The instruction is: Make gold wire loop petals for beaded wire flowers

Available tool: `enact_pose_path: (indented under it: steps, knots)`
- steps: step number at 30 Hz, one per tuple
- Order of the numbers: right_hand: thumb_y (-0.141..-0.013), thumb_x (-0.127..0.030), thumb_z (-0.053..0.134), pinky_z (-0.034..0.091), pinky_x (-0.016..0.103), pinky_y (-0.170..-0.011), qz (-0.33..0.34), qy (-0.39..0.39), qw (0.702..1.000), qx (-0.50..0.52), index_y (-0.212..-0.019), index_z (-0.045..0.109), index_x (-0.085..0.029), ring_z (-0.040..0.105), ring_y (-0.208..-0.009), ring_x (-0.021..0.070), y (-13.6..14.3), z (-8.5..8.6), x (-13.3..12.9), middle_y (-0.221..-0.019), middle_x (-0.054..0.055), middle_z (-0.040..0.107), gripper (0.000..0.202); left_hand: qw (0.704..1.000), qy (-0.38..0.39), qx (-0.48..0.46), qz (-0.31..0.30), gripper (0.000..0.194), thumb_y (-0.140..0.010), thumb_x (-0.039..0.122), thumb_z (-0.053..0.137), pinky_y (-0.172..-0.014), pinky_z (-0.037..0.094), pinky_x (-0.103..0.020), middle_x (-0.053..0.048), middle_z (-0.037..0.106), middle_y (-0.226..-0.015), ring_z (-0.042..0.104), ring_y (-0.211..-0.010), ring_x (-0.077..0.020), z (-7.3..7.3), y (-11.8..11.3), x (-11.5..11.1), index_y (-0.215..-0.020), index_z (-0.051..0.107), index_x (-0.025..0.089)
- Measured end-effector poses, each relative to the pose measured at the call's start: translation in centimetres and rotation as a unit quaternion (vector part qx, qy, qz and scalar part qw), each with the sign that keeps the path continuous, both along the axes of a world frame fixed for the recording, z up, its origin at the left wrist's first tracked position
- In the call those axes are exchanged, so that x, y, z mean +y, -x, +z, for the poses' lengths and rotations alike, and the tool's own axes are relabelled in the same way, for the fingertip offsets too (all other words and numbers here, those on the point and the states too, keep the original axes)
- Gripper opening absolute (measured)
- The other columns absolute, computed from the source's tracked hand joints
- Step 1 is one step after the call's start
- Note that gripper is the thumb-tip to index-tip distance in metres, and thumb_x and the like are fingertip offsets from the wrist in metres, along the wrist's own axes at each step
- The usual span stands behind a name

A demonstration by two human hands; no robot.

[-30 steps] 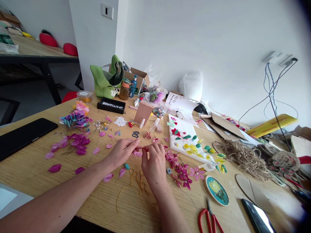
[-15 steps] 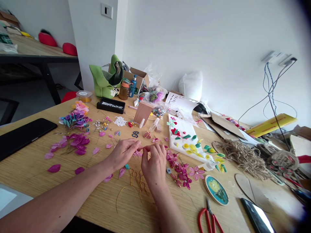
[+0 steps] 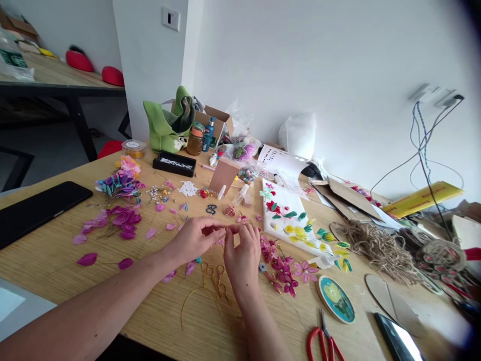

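Observation:
Over the middle of the table my left hand [image 3: 199, 236] and my right hand [image 3: 243, 249] meet at the fingertips. Both are closed in a pinch, and whatever lies between the fingers is too small or hidden to name. Just below them rests a bent gold wire piece [image 3: 213, 277] with looped ends. Dark pink wire-and-petal flowers [image 3: 282, 268] lie right of my right hand, near a small grey spool [image 3: 262, 266]. Loose pink petals [image 3: 151, 233] are scattered left of my left hand. Beyond my fingers sits a dark blue knotted piece [image 3: 211, 208].
Red-handled pliers [image 3: 322, 337] and a round painted disc [image 3: 336, 299] lie at the front right. A white foam board [image 3: 280, 220] bears yellow and green flower parts. Behind stand a green felt bag [image 3: 165, 133] and a black tray [image 3: 174, 170]; a black phone [image 3: 41, 210] lies left.
The whole view has shifted slightly, so the table things appear a little further right. My hands stay together at the fingertips, with the left fingers slightly more spread from the thumb.

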State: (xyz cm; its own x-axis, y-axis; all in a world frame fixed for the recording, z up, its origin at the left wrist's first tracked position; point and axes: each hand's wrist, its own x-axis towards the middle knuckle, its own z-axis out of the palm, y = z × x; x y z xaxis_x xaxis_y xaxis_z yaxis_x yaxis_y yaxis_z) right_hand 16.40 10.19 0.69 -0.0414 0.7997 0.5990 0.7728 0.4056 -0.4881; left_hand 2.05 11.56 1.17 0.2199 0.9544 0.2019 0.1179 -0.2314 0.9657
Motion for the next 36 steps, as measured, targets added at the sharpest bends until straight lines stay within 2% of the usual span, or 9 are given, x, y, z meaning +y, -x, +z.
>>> enact_pose_path:
  steps: [2,7,14,20,28,36]
  knots:
    - [-0.092,-0.015,0.05,0.039,0.036,-0.081,0.002,0.003,1.0,0.014,-0.077,0.059,-0.018,0.051,-0.084,0.0232,0.1,0.1,0.0,-0.082,0.005,0.06,0.018,0.999,0.033,-0.022,0.002,0.025,-0.078,0.036,0.065,-0.071,0.053,-0.03,-0.007,0.072,-0.085,0.067,-0.078,-0.0196,-0.4,-0.2,0.2,-0.091,0.068,0.015]
    - [-0.093,-0.025,0.05,0.041,0.035,-0.082,0.043,0.069,0.992,0.101,-0.078,0.065,-0.018,0.056,-0.084,0.0219,-0.1,0.3,0.2,-0.081,0.005,0.065,0.023,0.994,0.093,-0.055,0.019,0.019,-0.072,0.032,0.068,-0.057,0.05,-0.026,-0.003,0.068,-0.067,0.062,-0.058,-0.0137,-0.9,-0.2,0.7,-0.078,0.066,0.014]
    - [-0.09,-0.047,0.053,0.045,0.032,-0.078,0.055,0.198,0.942,0.264,-0.088,0.071,-0.015,0.063,-0.086,0.0233,-1.4,0.3,1.4,-0.085,0.008,0.071,0.037,0.988,0.117,-0.058,0.076,0.008,-0.071,0.022,0.067,-0.052,0.047,-0.023,0.001,0.064,-0.059,0.058,-0.051,-0.0113,-0.9,0.1,1.0,-0.074,0.066,0.015]
    - [-0.081,-0.05,0.061,0.039,0.026,-0.057,0.11,0.26,0.926,0.25,-0.077,0.069,-0.013,0.052,-0.06,0.0152,-0.8,0.8,0.9,-0.067,0.004,0.065,0.037,0.989,0.091,-0.03,0.109,0.007,-0.07,0.023,0.069,-0.05,0.045,-0.023,-0.001,0.066,-0.059,0.058,-0.052,-0.0135,-1.3,0.2,1.1,-0.072,0.067,0.016]
    - [-0.074,-0.042,0.061,0.037,0.024,-0.053,0.119,0.289,0.916,0.253,-0.072,0.067,-0.015,0.049,-0.057,0.0143,-0.4,0.7,1.0,-0.064,0.004,0.065,0.028,0.991,0.064,-0.003,0.117,0.007,-0.072,0.025,0.066,-0.055,0.05,-0.025,-0.004,0.071,-0.067,0.064,-0.059,-0.0167,-1.6,0.0,0.8,-0.072,0.069,0.018]
    - [-0.075,-0.045,0.056,0.034,0.024,-0.051,0.108,0.298,0.918,0.239,-0.07,0.064,-0.015,0.045,-0.053,0.013,-0.6,0.4,1.3,-0.06,0.002,0.059,0.032,0.993,0.076,-0.018,0.088,0.013,-0.075,0.028,0.063,-0.054,0.052,-0.025,-0.003,0.071,-0.067,0.064,-0.056,-0.015,-1.1,0.0,0.5,-0.078,0.069,0.017]
